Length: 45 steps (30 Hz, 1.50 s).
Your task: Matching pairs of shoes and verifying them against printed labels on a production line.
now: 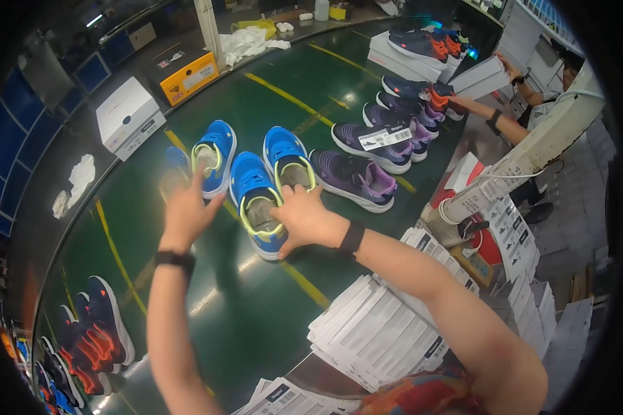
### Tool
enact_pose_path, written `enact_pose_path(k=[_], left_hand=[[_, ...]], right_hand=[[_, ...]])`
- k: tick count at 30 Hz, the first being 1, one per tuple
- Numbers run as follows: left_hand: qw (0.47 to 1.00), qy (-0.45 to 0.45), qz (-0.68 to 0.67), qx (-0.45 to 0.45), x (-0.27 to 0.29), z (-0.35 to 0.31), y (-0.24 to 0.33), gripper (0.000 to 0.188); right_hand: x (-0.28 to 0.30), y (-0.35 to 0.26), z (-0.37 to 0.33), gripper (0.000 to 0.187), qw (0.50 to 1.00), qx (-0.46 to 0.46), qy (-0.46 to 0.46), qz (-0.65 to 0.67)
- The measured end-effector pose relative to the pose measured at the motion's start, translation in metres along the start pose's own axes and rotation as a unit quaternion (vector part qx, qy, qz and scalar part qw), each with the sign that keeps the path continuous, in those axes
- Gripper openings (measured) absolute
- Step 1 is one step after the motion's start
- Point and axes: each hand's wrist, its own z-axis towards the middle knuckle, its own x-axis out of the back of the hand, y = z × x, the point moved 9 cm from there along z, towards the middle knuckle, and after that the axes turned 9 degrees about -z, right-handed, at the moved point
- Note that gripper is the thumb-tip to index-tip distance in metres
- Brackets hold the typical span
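Observation:
My right hand (310,218) grips a blue sneaker (253,176) with yellow-green lining by its heel, fingers inside the opening and thumb outside. Its upper fingers also reach the collar of a second blue sneaker (284,149) close beside it. On the left, my left hand (187,211) is at the heel of another blue sneaker (218,149), index finger at its opening and thumb by the heel. The remaining fingers meet a motion-smeared blue shoe (176,162), whose exact hold is blurred. All toes point away from me on the green surface (208,277).
Purple-and-black sneakers (353,176) stand right of the blue ones, one bearing a label strip (385,137). Navy-orange shoes (97,332) sit near left. White box (128,114) and orange box (190,77) line the far edge. Paper stacks (374,332) lie nearby; a co-worker's hand (509,69) holds a box.

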Motion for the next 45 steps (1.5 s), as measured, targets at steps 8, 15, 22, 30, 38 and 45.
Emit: enact_pose_path(k=[8, 15, 22, 30, 38, 45], left_hand=[[0.990, 0.111, 0.077, 0.024, 0.007, 0.015, -0.056, 0.045], [0.972, 0.126, 0.194, 0.050, 0.050, -0.105, -0.025, 0.048], [0.926, 0.195, 0.219, 0.237, 0.130, -0.329, -0.099, 0.035], [0.938, 0.159, -0.241, 0.194, 0.083, -0.412, 0.113, 0.064], [0.944, 0.132, -0.115, 0.279, 0.002, -0.485, 0.158, 0.051], [0.983, 0.132, -0.029, 0.126, 0.003, -0.475, 0.169, 0.059]], right_hand=[[0.008, 0.001, -0.008, 0.074, 0.993, -0.013, 0.100, 0.061], [-0.003, 0.005, -0.036, 0.072, 0.985, -0.038, 0.148, 0.079], [0.026, -0.018, -0.048, 0.074, 0.992, -0.018, 0.072, 0.099], [0.119, -0.175, -0.220, 0.071, 0.957, 0.274, 0.027, 0.087], [0.043, -0.198, -0.331, 0.039, 0.838, 0.439, -0.070, 0.317], [0.092, -0.148, -0.294, 0.024, 0.873, 0.294, 0.189, 0.340]])
